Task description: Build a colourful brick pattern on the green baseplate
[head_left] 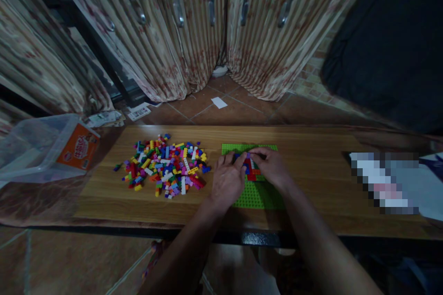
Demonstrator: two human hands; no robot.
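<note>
A green studded baseplate [258,198] lies on the wooden table, with several red, blue, white and orange toy bricks [252,176] joined in a low block on its upper part. My left hand [228,179] comes in from the left, its fingers closed and bent against the block's far edge. From the right, my right hand [273,166] reaches in with thumb and index finger pinched at the same spot. Between the fingertips of both hands a small purple toy brick [248,155] partly shows. My fingers hide much of the block.
A loose pile of many-coloured toy bricks [169,166] spreads over the left of the wooden table [318,175]. Beyond its left end is a clear plastic tub [38,147] with an orange label. Papers [429,184] lie at the right end. Striped curtains [194,46] hang behind.
</note>
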